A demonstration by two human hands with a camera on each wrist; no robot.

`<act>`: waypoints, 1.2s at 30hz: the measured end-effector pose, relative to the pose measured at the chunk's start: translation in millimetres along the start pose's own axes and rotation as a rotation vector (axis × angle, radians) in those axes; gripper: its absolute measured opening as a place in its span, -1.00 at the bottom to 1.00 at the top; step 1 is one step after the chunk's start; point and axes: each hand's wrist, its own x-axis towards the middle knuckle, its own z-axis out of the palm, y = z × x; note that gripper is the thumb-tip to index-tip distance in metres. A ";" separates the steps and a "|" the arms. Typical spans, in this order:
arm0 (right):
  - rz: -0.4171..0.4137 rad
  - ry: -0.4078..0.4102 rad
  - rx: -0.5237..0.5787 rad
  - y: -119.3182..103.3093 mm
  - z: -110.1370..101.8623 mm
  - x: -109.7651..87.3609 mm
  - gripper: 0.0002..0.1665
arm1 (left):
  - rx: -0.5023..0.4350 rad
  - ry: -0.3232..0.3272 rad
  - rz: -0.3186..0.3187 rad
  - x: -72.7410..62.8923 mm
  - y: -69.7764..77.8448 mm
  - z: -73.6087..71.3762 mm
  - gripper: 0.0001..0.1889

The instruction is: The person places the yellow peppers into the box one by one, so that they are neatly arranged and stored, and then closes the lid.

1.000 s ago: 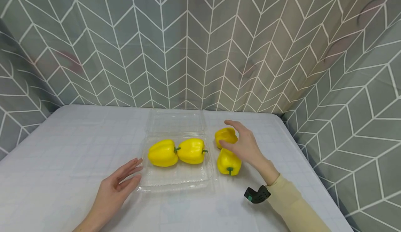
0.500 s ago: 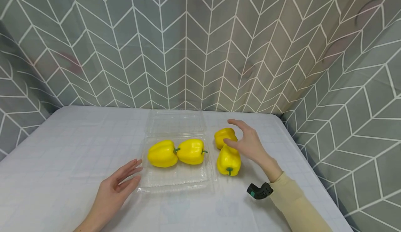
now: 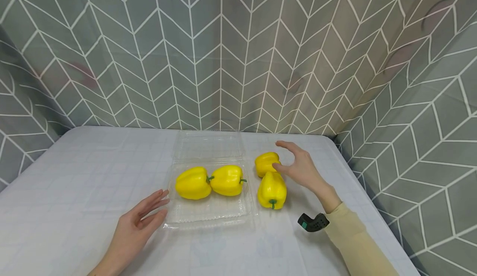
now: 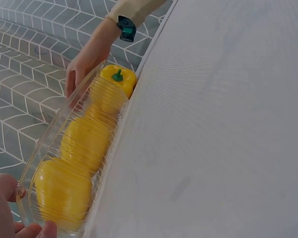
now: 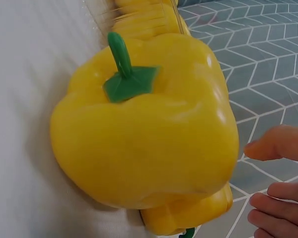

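Note:
A clear plastic clamshell container (image 3: 208, 216) lies open on the table, its lid (image 3: 208, 145) folded back. Inside, a left yellow bell pepper (image 3: 192, 183) and a right yellow bell pepper (image 3: 227, 180) lie end to end. My left hand (image 3: 132, 228) is at the container's left edge, fingertips at the rim. Right of the container are a far yellow bell pepper (image 3: 265, 164) and a near yellow bell pepper (image 3: 273, 191), its green stem facing me. My right hand (image 3: 303, 168) hovers just right of the far pepper, thumb and fingers spread, holding nothing.
A pale cloth covers the table (image 3: 93, 172). Behind it and on both sides hangs a grey patterned curtain (image 3: 208, 61). A black wrist device (image 3: 313, 222) sits by the right sleeve (image 3: 354, 236).
My right hand has drawn back to the right, away from the far pepper, fingers still spread. The left hand, container and peppers stay where they were.

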 end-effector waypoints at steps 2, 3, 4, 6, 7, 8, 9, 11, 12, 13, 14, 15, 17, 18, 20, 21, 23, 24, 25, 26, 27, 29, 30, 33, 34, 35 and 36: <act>0.002 -0.008 0.003 1.6 -0.5 0.5 -0.25 | 0.004 -0.001 -0.008 -0.2 0.1 0.1 -0.44; 0.003 -0.013 0.001 2.5 -0.7 0.9 -0.24 | 0.002 -0.001 -0.011 -0.4 0.1 0.0 -0.44; 0.005 -0.020 0.002 3.2 -1.2 1.0 -0.24 | 0.003 -0.001 -0.014 -0.5 0.1 0.0 -0.44; 0.007 -0.031 0.003 4.7 -1.6 1.5 -0.24 | 0.006 -0.001 -0.017 -0.8 0.3 0.0 -0.44; 0.010 -0.034 0.005 5.9 -1.6 1.8 -0.24 | 0.005 -0.001 -0.017 -0.9 0.3 0.0 -0.44; 0.011 -0.039 0.005 7.0 -1.5 2.1 -0.24 | 0.006 -0.002 -0.019 -1.1 0.5 0.0 -0.44; 0.012 -0.043 0.006 8.4 -1.4 2.2 -0.24 | 0.007 -0.001 -0.021 -1.2 0.7 0.1 -0.44; 0.014 -0.052 0.005 11.5 -0.7 2.5 -0.23 | 0.010 -0.002 -0.027 -1.3 1.2 0.2 -0.44; 0.016 -0.055 0.005 13.3 -0.4 2.7 -0.23 | 0.010 -0.002 -0.030 -1.4 1.5 0.3 -0.44; 0.019 -0.059 0.008 15.1 0.0 3.0 -0.23 | 0.009 -0.003 -0.034 -1.5 1.7 0.4 -0.44; 0.020 -0.065 0.011 16.8 0.3 3.2 -0.23 | 0.010 -0.002 -0.038 -1.5 2.0 0.5 -0.44; 0.023 -0.071 0.016 18.3 0.6 3.5 -0.23 | 0.010 -0.001 -0.041 -1.6 2.2 0.5 -0.44; 0.034 -0.087 0.028 19.9 0.8 3.7 -0.24 | 0.004 -0.002 -0.047 -1.8 2.5 0.5 -0.44; 0.040 -0.096 0.035 20.4 0.7 3.8 -0.24 | 0.002 -0.002 -0.051 -1.8 2.5 0.6 -0.44; 0.050 -0.114 0.048 20.6 0.5 3.6 -0.23 | -0.003 -0.005 -0.058 -2.0 2.5 0.5 -0.44; 0.055 -0.122 0.054 20.8 0.4 3.5 -0.22 | -0.004 -0.006 -0.060 -2.0 2.5 0.6 -0.44; 0.061 -0.135 0.065 21.2 0.6 3.4 -0.22 | -0.009 -0.010 -0.064 -1.9 2.4 0.6 -0.44; 0.063 -0.138 0.072 21.8 0.9 3.5 -0.22 | -0.008 -0.011 -0.062 -1.8 2.4 0.5 -0.43; 0.065 -0.142 0.081 22.3 1.2 3.6 -0.21 | -0.011 -0.011 -0.061 -1.7 2.4 0.4 -0.44; 0.066 -0.146 0.089 23.0 1.5 3.8 -0.21 | -0.010 -0.011 -0.058 -1.5 2.4 0.4 -0.44; 0.067 -0.150 0.095 23.9 1.9 4.0 -0.21 | -0.009 -0.011 -0.056 -1.3 2.4 0.3 -0.44; 0.071 -0.158 0.110 25.6 2.5 4.3 -0.22 | -0.006 -0.011 -0.051 -0.8 2.5 0.2 -0.44; 0.074 -0.163 0.116 26.2 2.8 4.4 -0.22 | -0.005 -0.011 -0.050 -0.6 2.5 0.2 -0.44; 0.075 -0.180 0.132 27.2 3.2 4.3 -0.21 | 0.003 -0.012 -0.054 -0.2 2.9 0.5 -0.44; 0.075 -0.185 0.136 27.2 3.4 4.2 -0.21 | 0.005 -0.011 -0.056 -0.2 2.9 0.5 -0.44; 0.077 -0.189 0.140 27.2 3.8 4.2 -0.20 | 0.008 -0.011 -0.058 -0.2 3.0 0.5 -0.44; 0.073 -0.194 0.140 27.2 4.4 4.2 -0.19 | 0.010 -0.011 -0.060 -0.3 3.1 0.5 -0.44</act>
